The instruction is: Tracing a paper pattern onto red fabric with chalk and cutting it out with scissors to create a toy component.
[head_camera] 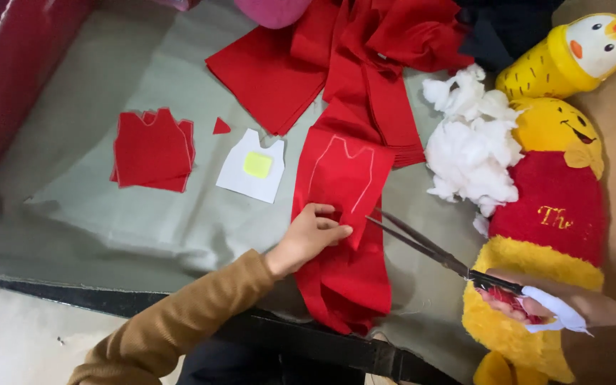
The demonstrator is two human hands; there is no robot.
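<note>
My left hand [311, 235] pinches the lower edge of a strip of red felt [342, 178] that carries a white chalk outline of a small vest. My right hand [536, 305], partly hidden at the lower right, grips a pair of scissors [422, 246] by the handles. The scissor blades are open, and their tips sit at the right edge of the red felt, next to my left fingers. The felt strip hangs down over the front edge of the grey work surface [108, 214].
A stack of cut red vest pieces [152, 150], a small red scrap [220, 127] and a white paper pattern [252, 166] lie to the left. More red fabric [336, 57] is piled at the back. White stuffing [472, 142] and two yellow plush toys [550, 214] sit at right.
</note>
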